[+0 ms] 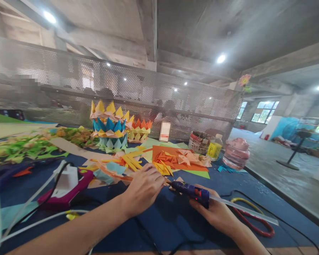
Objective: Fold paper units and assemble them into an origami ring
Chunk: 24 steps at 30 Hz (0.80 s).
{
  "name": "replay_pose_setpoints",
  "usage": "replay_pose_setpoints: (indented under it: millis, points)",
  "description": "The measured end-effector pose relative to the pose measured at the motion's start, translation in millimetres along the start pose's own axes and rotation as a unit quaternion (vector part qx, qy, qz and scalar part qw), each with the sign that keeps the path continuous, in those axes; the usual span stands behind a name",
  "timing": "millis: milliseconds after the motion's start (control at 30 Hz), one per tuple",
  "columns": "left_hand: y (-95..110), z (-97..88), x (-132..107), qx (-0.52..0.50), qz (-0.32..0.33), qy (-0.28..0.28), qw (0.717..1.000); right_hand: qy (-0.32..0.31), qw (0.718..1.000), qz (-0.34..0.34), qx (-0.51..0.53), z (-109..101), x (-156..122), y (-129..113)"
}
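Glue gun [190, 191] in the right hand [215, 214], its nozzle pointing left toward the fingers of the left hand [145, 189].
The gun lies level above the near middle of the dark blue surface [172, 221], with a clear glue stick [251, 211] projecting from its rear to the right; the right grip is closed around its body. The left fingers are curled together at the nozzle, but whether this grip pinches anything cannot be told. Just beyond the hands lie yellow folded papers [163, 168] and, farther, orange folded papers [166, 160]. Zigzag-edged paper rings [113, 143] stand far left of centre; a magenta power strip [53, 202] lies near left, and a pink container [236, 156] stands far right.
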<state>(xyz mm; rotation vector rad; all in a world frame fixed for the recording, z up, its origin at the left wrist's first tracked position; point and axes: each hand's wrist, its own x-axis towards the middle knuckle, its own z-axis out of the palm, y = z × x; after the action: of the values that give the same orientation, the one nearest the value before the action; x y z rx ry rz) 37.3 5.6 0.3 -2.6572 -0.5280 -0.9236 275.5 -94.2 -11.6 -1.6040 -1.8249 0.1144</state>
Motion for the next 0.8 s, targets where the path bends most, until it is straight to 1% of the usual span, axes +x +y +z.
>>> replay_pose_setpoints:
  millis: [67,200,400,600,700,800]
  points:
    - [0.5,-0.2,0.0,0.013,0.008,-0.003,1.0,-0.001,1.0,-0.017,0.0,-0.8,0.9,-2.8]
    - [0.7,0.0,-1.1,0.033,0.02,-0.001,0.999,-0.006,1.0,-0.024,0.012,0.0,1.4,-3.3]
    - [0.6,2.2,-3.5,0.039,0.037,0.024,0.998,-0.017,0.998,-0.022,0.049,0.9,-1.1,-1.9]
    - [1.1,1.2,-2.4,0.028,0.041,0.039,0.998,-0.034,0.998,-0.022,0.042,-5.1,0.1,-4.6]
    - [1.1,1.2,-1.9,0.026,0.041,0.042,0.998,-0.048,0.998,-0.022,0.037,-7.5,0.5,-5.8]
    - [0.7,1.9,-1.9,0.024,0.041,0.037,0.998,-0.048,0.998,-0.016,0.022,-6.9,-0.8,-7.1]
